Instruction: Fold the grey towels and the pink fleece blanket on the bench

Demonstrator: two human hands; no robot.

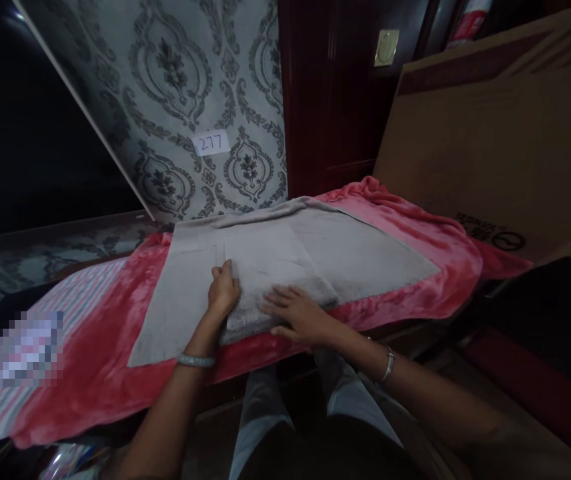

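A large grey cloth (180, 313) lies spread over a pink-red plush blanket (110, 320). On its middle rests a folded grey cloth (275, 250) with a fuzzy texture along its near edge; whether it is a separate piece or a fold of the large one, I cannot tell. My left hand (224, 291) is closed at the left edge of the folded part, its fingers curled on the fabric. Flat on the near right area of the fold lies my right hand (301, 315), open with the fingers spread.
Behind stands a patterned wall with a paper label (211, 142) reading 277. A big cardboard box (495, 140) leans at the right, beside a dark red door (335, 87). A dark screen (40, 127) fills the left. Striped fabric (83, 287) covers the left end.
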